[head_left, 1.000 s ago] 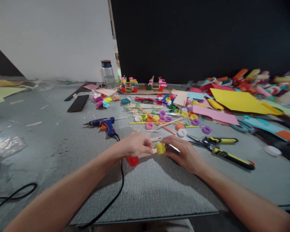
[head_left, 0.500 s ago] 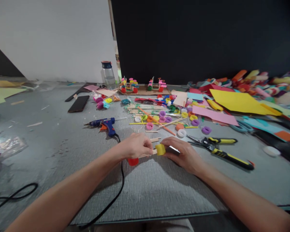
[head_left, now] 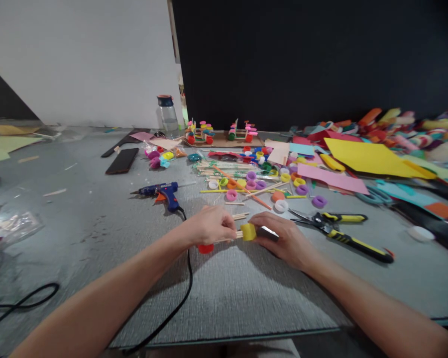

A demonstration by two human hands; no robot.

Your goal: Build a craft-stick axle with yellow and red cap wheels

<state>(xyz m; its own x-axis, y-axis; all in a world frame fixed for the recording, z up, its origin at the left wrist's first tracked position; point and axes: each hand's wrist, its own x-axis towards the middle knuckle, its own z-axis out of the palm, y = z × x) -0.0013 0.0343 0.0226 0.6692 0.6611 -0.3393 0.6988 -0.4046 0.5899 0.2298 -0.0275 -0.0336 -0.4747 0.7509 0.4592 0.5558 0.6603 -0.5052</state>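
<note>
Low over the table's middle, my left hand (head_left: 212, 226) is closed, its fingertips pinching thin wooden sticks (head_left: 239, 234). A red bottle cap (head_left: 206, 248) shows beneath that hand, at the left end of the sticks. At their right end sits a yellow bottle cap (head_left: 249, 231). My right hand (head_left: 283, 238) is closed on this yellow cap from the right, thumb below and fingers above. More sticks (head_left: 241, 216) show just behind the fingers. How the caps join the sticks is hidden by my hands.
A blue glue gun (head_left: 160, 192) lies to the left, its black cord (head_left: 186, 288) running towards me. Yellow-black pliers (head_left: 339, 233) lie right. Behind are loose bottle caps (head_left: 301, 189), a bundle of sticks (head_left: 224, 169), coloured paper (head_left: 373, 159), a phone (head_left: 122, 161) and a bottle (head_left: 167, 114).
Hardly anything differs. The red cap under my left hand appears slightly higher and flatter; both hands keep their hold in the same place.
</note>
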